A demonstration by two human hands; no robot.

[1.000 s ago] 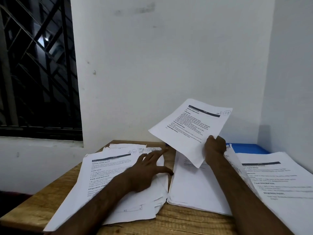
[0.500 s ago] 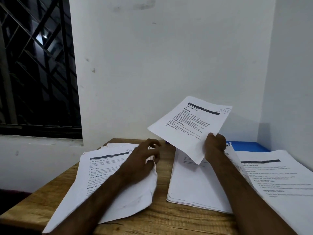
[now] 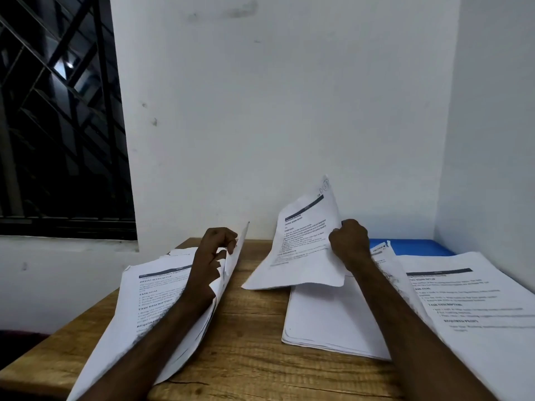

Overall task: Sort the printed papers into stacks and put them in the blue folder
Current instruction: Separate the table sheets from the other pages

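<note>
The right hand (image 3: 348, 244) grips the tilted sheet (image 3: 301, 250) just right of the table's (image 3: 254, 342) left-edge stack (image 3: 150, 308), whose edge the left hand (image 3: 211, 256) pinches

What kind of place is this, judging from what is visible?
Probably a plain room's corner used as a study or small office: a wooden table against bare white walls, a barred window, printed papers and a blue folder.

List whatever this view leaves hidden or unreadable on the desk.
Head view only.
blue folder: mostly covered by papers.
held sheet in the right hand: body print too blurred to read.
right stack: cut off by the frame edge.
left pile: lower sheets hidden under the top page and left hand.
</note>
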